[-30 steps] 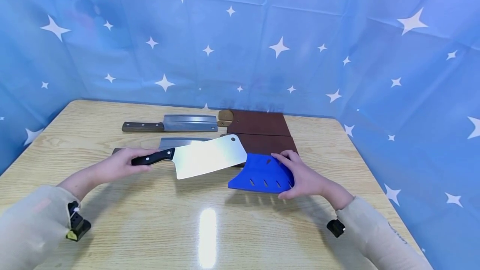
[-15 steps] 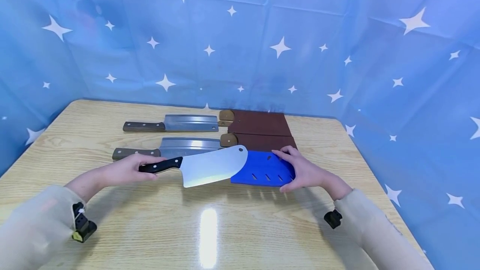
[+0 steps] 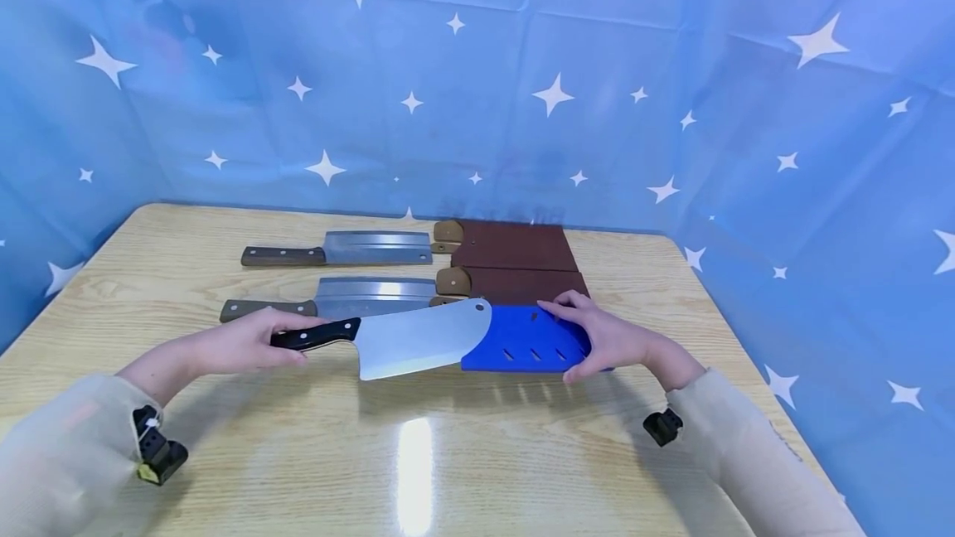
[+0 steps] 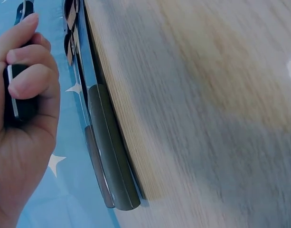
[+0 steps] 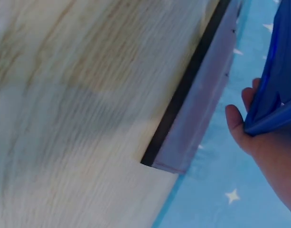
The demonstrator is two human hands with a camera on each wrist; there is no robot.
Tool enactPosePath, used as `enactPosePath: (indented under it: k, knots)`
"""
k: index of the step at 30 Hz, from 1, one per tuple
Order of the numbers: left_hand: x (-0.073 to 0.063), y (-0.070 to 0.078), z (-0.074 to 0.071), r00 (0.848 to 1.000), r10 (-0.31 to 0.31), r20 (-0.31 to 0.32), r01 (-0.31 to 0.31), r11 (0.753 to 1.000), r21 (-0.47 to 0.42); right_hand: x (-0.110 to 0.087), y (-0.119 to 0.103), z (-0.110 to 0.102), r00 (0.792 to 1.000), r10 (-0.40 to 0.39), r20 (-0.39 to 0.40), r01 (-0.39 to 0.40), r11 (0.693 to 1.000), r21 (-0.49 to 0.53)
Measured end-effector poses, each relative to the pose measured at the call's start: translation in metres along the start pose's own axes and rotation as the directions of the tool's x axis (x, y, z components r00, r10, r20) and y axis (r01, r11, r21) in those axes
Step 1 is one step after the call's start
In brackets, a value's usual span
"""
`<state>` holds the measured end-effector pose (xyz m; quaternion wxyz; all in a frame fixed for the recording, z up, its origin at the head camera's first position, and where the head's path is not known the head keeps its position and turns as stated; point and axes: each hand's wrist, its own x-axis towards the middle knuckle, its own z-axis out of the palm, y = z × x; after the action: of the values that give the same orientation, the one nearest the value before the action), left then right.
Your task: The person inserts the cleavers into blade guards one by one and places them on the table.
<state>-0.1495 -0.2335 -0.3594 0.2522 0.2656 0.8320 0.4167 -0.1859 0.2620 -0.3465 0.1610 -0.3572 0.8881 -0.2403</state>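
A cleaver (image 3: 418,344) with a black riveted handle is held above the table, its blade pointing right. My left hand (image 3: 242,345) grips the handle, fingers wrapped round it in the left wrist view. Facing it is a blue slotted blade sheath (image 3: 515,342), which my right hand (image 3: 608,342) pinches at its far end, thumb below and fingers above. The sheath's curved mouth covers the lower corner of the blade's end, while the upper corner with the hole still shows. In the right wrist view, fingers curl round the sheath's edge (image 5: 271,116).
Behind lie two more cleavers, one at the back (image 3: 376,248) and one nearer (image 3: 373,292), with their handles to the left. Two brown sheaths, a back one (image 3: 515,245) and a front one (image 3: 522,282), lie at their blade ends. A starry blue curtain (image 3: 477,131) borders the wooden table (image 3: 298,471).
The cleaver has come down and levelled somewhat, and its end now meets the sheath's mouth. The sheath has risen slightly and shifted a little right. Both hands keep their hold.
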Motion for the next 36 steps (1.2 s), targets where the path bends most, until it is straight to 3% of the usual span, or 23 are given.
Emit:
enactPosePath:
  k: [9,17,27,36]
  knots:
    - [-0.002,0.000,-0.003,0.999,0.042,0.009,-0.042,0.999,0.032,-0.003,-0.003,-0.001,0.999,-0.034,0.026,0.035,0.999,-0.028]
    - [0.001,0.007,-0.002,0.996,0.088,0.025,-0.092,0.965,0.247,-0.002,-0.016,0.004,0.991,-0.079,0.105,0.081,0.997,-0.012]
    - [0.013,0.010,0.000,0.999,0.055,0.000,-0.053,0.978,0.202,0.001,-0.016,0.005,0.997,-0.047,0.069,0.045,0.999,0.031]
    - [0.033,0.011,0.009,0.997,0.075,0.007,-0.075,0.980,0.182,0.019,-0.029,0.017,0.997,0.036,0.065,-0.037,0.999,0.011]
